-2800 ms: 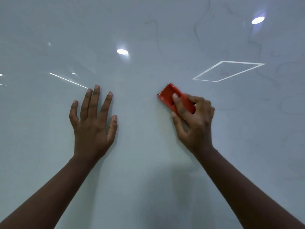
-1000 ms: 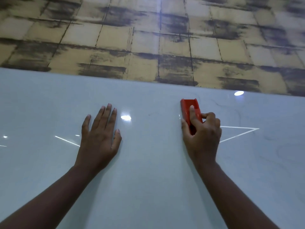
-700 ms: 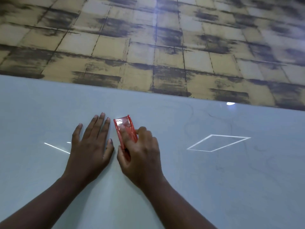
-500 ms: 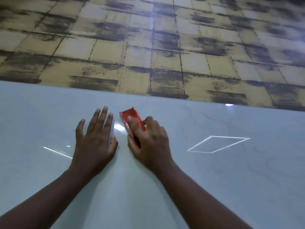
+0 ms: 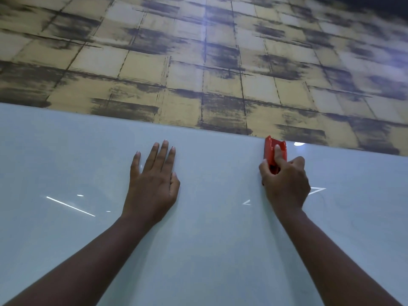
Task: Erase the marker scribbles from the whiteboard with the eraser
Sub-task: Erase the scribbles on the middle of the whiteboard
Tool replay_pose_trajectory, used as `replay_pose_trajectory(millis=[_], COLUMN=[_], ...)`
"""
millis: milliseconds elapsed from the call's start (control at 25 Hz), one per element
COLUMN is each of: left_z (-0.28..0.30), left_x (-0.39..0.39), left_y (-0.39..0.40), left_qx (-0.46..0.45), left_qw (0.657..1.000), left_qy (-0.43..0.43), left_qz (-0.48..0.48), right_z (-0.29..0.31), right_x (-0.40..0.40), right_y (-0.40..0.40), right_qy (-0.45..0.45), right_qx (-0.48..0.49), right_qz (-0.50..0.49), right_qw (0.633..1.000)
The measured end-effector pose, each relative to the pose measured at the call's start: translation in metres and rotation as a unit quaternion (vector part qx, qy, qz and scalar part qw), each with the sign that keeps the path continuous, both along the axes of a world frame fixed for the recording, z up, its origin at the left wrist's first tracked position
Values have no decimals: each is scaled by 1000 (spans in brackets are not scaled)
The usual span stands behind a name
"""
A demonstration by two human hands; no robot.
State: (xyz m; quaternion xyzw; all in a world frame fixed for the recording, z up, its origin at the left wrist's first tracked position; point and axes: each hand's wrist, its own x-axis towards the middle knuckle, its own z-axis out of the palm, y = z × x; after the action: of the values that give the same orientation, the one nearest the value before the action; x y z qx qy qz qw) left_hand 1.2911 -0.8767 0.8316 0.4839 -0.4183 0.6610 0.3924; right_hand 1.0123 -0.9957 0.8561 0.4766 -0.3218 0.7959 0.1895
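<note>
The wall (image 5: pixel 198 62), tiled yellow with dark smears, fills everything toward 12 o'clock. Below it the whiteboard (image 5: pixel 198 250) spreads pale and glossy (faint scribbles show only toward 3 o'clock). The left hand (image 5: pixel 153 184) lies flat on the board, fingers straight and slightly spread. At its 3 o'clock, well apart, the right hand (image 5: pixel 286 184) grips the red eraser (image 5: pixel 274 151), forefinger along its back, top end touching the board's upper edge.

The right hand (image 5: pixel 284 184) grips a red eraser (image 5: pixel 274 151) against the whiteboard (image 5: pixel 209 217) at its top edge; the left hand (image 5: pixel 152 184) lies flat, fingers spread, well apart.
</note>
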Motion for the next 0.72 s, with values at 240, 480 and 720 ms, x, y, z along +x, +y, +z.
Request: replay_pose_trajectory(millis=[240,480,720], left_z=[-1,-2,-4], left_x=[-3,4,3], left_y=[0,4,0], left_qx=[3,15,-1], left_qw=[1000,1000,999], left_qy=[7,-12,-14], left_qz=[-3,-12,-33], right_z=[7,-19,4], right_x=[69,123,17], right_y=[45,72,21], right_qy=[62,279,142], right_qx=[-35,-181,-42], right_qz=[60,16,-12], right_qw=[996,943,989])
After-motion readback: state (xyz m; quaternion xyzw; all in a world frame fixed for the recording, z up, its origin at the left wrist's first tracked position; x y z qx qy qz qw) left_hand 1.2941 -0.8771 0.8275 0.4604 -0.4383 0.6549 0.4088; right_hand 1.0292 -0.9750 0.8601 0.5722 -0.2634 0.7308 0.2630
